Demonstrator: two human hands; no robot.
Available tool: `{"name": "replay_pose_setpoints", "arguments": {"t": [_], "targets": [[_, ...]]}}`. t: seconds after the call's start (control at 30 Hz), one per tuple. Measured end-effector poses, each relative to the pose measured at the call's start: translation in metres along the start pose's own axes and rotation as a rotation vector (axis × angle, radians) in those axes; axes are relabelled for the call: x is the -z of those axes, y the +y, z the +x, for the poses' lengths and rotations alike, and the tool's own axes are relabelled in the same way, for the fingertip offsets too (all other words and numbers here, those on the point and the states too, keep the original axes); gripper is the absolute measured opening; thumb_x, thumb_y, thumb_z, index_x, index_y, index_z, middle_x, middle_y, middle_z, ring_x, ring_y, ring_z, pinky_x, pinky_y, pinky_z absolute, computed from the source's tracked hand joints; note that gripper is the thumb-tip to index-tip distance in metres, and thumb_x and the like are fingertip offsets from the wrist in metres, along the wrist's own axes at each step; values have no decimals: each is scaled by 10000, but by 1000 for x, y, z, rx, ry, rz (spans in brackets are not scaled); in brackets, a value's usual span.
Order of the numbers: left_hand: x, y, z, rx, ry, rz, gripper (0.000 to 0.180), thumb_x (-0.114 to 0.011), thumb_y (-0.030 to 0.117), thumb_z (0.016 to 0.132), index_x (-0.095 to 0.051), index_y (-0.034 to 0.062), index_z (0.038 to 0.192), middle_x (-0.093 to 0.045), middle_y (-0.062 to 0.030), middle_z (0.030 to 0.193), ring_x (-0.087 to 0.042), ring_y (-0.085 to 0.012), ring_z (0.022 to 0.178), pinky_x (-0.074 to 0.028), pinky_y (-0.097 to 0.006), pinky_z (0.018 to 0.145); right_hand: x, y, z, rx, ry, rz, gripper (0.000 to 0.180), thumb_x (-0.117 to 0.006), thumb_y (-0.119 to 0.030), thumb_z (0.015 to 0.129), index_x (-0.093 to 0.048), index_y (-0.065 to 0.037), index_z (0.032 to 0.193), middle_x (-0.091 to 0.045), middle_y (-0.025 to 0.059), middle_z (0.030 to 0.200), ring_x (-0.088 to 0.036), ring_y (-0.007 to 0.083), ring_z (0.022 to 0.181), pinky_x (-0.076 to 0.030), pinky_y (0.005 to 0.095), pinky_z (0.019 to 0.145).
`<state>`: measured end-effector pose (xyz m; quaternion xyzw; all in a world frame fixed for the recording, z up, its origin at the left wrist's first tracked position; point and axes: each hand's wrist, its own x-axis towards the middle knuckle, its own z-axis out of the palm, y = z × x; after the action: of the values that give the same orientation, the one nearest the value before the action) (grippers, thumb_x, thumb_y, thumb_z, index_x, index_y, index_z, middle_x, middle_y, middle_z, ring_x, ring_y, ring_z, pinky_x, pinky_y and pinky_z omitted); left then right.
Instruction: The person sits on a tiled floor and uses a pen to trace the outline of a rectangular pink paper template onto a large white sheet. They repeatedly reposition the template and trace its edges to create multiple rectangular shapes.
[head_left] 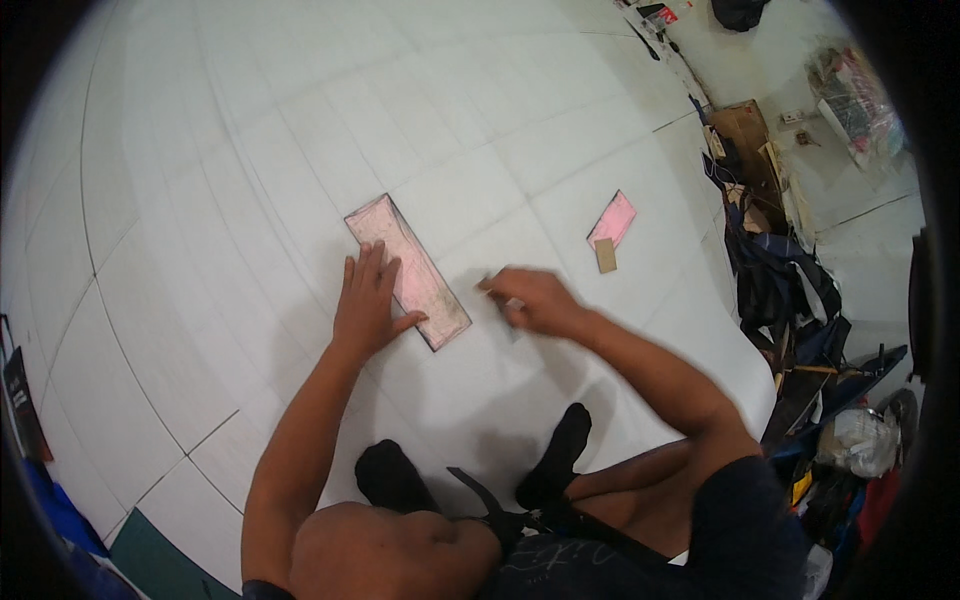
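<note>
A long pink strip (408, 270) is pinned flat on the white tiled floor (200, 200), mid-floor, under the spread left hand (368, 305). The right hand (530, 300) is closed on something small, blurred. Judged: marking or trimming; steady holding is needed.

Landmark: long pink rectangular panel (408, 270), dark-edged, flat on the white floor.
Cardboard box: open, brown (742, 128), far right of and above the panel.
Plastic-wrapped package: clear, crumpled, red and dark contents (850, 100), beyond the box, farther right.
</note>
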<state>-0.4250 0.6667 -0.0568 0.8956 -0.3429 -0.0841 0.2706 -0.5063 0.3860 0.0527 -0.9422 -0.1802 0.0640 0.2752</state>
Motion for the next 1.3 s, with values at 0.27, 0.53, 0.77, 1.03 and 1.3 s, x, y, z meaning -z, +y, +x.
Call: {"name": "replay_pose_setpoints", "arguments": {"t": [0.27,0.53,0.77,1.03,1.3], "targets": [[7,-29,-13,-144,233,-5,561,-831,332,843,-623,56,1284,-487,-232,1496,-446,-435,1408,-315,-586,1192,158,1,9,-147,-190,-525,257,-554,-353,1054,-635,-128,1150,-691,126,878,-688,355,844,-544,482,725],[110,-54,30,-202,119,169,456,-811,241,858,-647,49,1238,-565,-226,1415,-549,-419,1296,-483,-496,1060,145,18,-7,-200,-319,-516,251,-553,-355,1061,-630,-128,1137,-689,151,861,-676,396,843,-525,514,734],[199,-24,67,39,-132,409,485,-799,299,879,-641,44,1261,-591,-186,1376,-582,-376,1253,-510,-482,1024,130,35,-36,-368,-606,-434,333,-580,-398,1042,-617,-123,1226,-708,141,985,-697,364,1003,-530,514,812],[209,5,55,249,-511,636,622,-813,444,855,-636,62,1312,-626,-174,1328,-612,-377,1218,-528,-481,996,93,65,-24,17,-512,-216,318,-621,-402,999,-608,-110,1127,-719,150,1008,-701,371,1022,-522,538,846],[219,102,71,305,-619,485,616,-804,456,866,-645,59,1310,-661,-182,1291,-629,-365,1204,-526,-462,1008,63,91,-29,168,-527,-90,291,-614,-381,1011,-619,-111,1119,-718,138,985,-686,362,1035,-499,516,870]]}}
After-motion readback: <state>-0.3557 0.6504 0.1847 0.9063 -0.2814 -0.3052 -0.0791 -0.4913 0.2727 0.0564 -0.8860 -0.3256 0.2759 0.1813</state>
